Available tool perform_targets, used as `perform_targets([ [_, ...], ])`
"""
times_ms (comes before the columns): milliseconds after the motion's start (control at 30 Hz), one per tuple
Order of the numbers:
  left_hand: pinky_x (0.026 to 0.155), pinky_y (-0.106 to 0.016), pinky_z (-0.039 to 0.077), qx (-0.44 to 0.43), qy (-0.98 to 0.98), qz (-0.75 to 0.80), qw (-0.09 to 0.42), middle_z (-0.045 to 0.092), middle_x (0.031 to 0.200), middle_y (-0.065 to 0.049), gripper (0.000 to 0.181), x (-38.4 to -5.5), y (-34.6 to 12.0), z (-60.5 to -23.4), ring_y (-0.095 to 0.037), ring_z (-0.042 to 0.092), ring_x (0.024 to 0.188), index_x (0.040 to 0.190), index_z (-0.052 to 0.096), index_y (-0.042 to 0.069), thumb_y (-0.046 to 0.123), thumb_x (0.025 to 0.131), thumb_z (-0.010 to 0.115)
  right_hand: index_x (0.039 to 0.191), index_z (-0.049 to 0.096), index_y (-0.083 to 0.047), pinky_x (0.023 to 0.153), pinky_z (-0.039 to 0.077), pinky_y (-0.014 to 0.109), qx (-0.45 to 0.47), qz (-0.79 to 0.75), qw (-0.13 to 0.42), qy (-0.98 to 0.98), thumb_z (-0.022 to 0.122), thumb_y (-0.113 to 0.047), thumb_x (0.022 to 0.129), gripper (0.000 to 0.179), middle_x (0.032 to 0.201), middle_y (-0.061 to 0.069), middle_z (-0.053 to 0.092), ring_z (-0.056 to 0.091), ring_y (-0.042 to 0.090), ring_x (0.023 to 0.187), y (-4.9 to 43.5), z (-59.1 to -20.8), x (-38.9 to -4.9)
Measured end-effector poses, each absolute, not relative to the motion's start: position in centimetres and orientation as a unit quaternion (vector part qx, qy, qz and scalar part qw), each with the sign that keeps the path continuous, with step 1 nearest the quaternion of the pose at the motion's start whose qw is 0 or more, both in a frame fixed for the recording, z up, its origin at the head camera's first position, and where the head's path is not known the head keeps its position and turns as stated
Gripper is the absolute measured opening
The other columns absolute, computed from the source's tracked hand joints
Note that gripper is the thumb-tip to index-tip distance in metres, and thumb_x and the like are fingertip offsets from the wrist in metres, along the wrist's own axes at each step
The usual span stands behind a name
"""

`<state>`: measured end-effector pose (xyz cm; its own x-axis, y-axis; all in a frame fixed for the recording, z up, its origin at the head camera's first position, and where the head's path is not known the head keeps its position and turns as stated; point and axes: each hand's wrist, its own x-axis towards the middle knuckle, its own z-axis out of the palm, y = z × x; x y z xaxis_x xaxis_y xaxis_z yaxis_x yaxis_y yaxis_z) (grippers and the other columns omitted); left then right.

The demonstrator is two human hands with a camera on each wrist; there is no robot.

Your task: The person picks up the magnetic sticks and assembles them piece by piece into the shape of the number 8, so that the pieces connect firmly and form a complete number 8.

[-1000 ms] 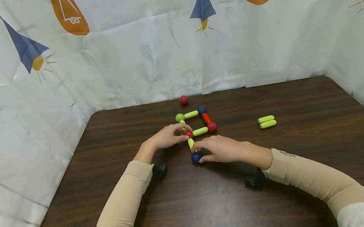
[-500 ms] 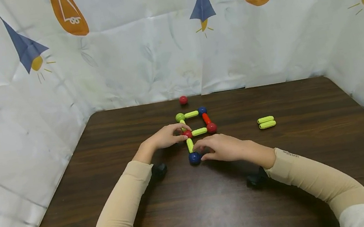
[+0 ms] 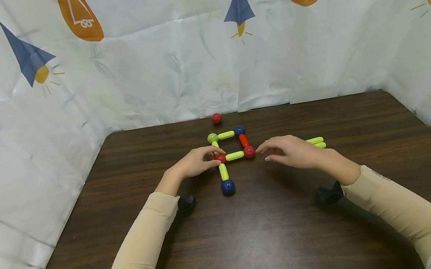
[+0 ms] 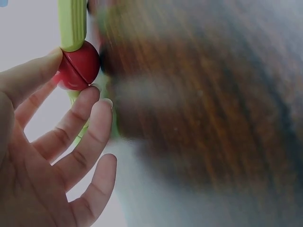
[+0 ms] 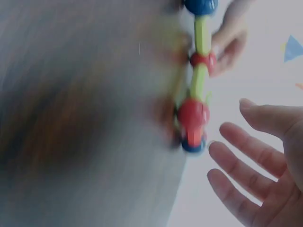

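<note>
In the head view, a square of rods and balls lies on the table, with green (image 3: 213, 138), blue (image 3: 239, 131) and red (image 3: 249, 151) balls at three corners and a red rod (image 3: 243, 140) on its right side. My left hand (image 3: 194, 162) pinches the red ball (image 4: 83, 66) at the near left corner between thumb and fingers. From that ball a yellow-green rod (image 3: 223, 172) runs toward me to a dark blue ball (image 3: 228, 186). My right hand (image 3: 292, 153), holding nothing, is just right of the square's right red ball, its fingers loosely bent and apart.
Two loose yellow-green rods (image 3: 318, 141) lie side by side, partly behind the right hand. A single red ball (image 3: 216, 118) sits near the far edge of the dark wooden table (image 3: 233, 244). A printed white cloth (image 3: 139, 80) hangs behind.
My right hand has let go of the near blue ball and moved right and away from me. The left hand keeps its pinch; the rods and balls have shifted slightly left.
</note>
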<state>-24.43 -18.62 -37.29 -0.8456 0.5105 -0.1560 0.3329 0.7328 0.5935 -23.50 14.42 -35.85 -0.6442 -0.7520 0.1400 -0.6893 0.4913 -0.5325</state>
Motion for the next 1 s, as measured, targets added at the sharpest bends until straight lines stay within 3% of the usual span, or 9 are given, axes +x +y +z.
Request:
perform_targets([
  [200, 0.096, -0.045, 0.047, 0.227, 0.921, 0.278, 0.153, 0.063, 0.123, -0.011, 0.036, -24.3, -18.6, -37.2, -0.027, 0.058, 0.112, 0.14, 0.063, 0.014, 0.022, 0.105, 0.062, 0.128, 0.067, 0.0, 0.087, 0.053, 0.046, -0.378, -0.288, 0.038, 0.879, 0.068, -0.001, 0.098, 0.03, 0.12, 0.015, 0.07, 0.068, 0.024, 0.103, 18.8, -35.4, -24.9],
  [433, 0.101, -0.047, 0.046, 0.235, 0.924, 0.263, 0.145, 0.062, 0.128, -0.013, 0.035, -24.3, -18.7, -37.0, -0.029, 0.058, 0.117, 0.14, 0.063, 0.012, 0.021, 0.106, 0.061, 0.13, 0.066, 0.003, 0.094, 0.051, 0.053, -0.306, -0.278, 0.069, 0.908, 0.063, -0.003, 0.102, 0.029, 0.127, 0.02, 0.067, 0.065, 0.035, 0.113, 22.8, -35.4, -25.9],
  [1000, 0.104, -0.05, 0.045, 0.225, 0.926, 0.266, 0.145, 0.063, 0.131, -0.014, 0.041, -24.8, -18.9, -37.3, -0.031, 0.058, 0.121, 0.146, 0.059, 0.014, 0.022, 0.106, 0.061, 0.13, 0.067, 0.002, 0.097, 0.046, 0.06, -0.264, -0.234, 0.111, 0.929, 0.062, -0.004, 0.102, 0.029, 0.133, 0.027, 0.061, 0.053, 0.049, 0.126, 25.8, -36.2, -27.1],
])
